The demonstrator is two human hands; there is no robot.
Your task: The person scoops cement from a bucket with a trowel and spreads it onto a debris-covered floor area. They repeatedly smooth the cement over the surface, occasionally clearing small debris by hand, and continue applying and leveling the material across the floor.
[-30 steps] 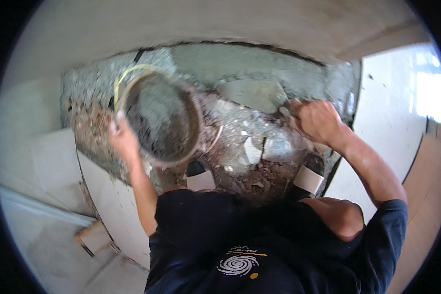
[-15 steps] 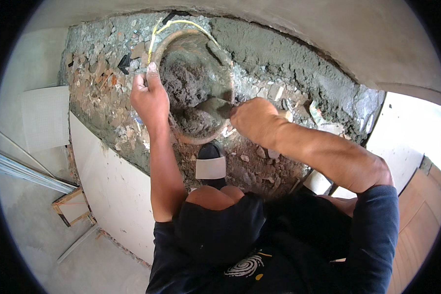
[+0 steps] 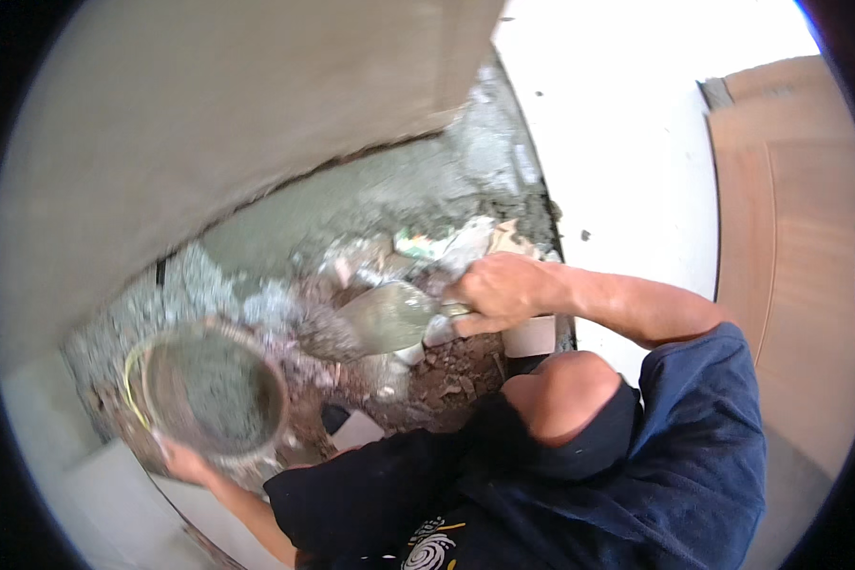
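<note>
My right hand (image 3: pixel 503 293) grips the handle of a trowel (image 3: pixel 394 318), whose broad blade is smeared with wet mortar. A lump of grey mortar (image 3: pixel 331 337) rides toward the blade's tip, blurred by motion, above the rubble. At lower left stands a round bucket (image 3: pixel 279 385) with a mortar-caked rim and grey mortar inside. My left hand (image 3: pixel 185 461) is closed on the bucket's near left rim, its fingers partly hidden and smeared. A yellow cord (image 3: pixel 131 385) loops along the bucket's left side.
A strip of smoothed mortar (image 3: pixel 294 228) runs along the foot of the plastered wall (image 3: pixel 256 104). Broken rubble (image 3: pixel 446 380) covers the ground around my sandalled feet. To the right lie a white panel (image 3: pixel 627 171) and a wooden door (image 3: pixel 760 218).
My view has swung right. The trowel has come out of the bucket with mortar on it and is now to the bucket's right. My left hand stays at the rim.
</note>
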